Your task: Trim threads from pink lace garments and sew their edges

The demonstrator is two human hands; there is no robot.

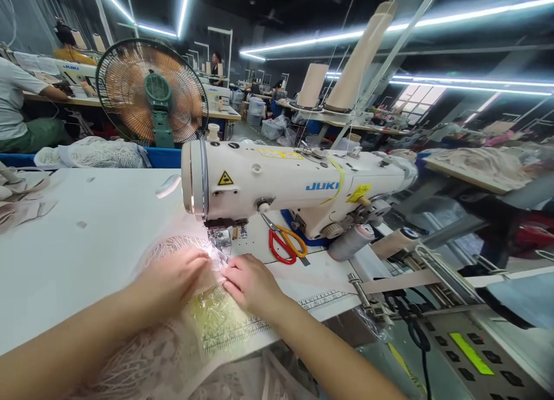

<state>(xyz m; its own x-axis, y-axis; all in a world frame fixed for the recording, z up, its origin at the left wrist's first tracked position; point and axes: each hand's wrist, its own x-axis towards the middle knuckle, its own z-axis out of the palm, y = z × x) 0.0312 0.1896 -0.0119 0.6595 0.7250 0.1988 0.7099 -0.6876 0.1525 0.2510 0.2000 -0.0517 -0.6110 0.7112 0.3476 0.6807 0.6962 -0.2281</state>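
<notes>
A white JUKI sewing machine (pixel 277 175) stands before me, its needle area lit by a small lamp. Sheer pale pink lace fabric (pixel 177 244) runs under the machine's head and hangs down over the table's front edge. My left hand (pixel 179 276) is closed on this lace, left of the needle. Close by on the right, my right hand (pixel 251 281) is pinched at the fabric's edge; a thin metallic piece shows at its fingertips, and what it grips is unclear. Scissors (pixel 288 244) with red and orange handles lie right of the needle.
A measuring scale (pixel 242 331) runs along the front of the white table (pixel 99 215). Thread cones (pixel 352 241) lie at the machine's right. Cut strips (pixel 21 198) rest at far left. Behind stand a large fan (pixel 151 94) and a seated person (pixel 21 100).
</notes>
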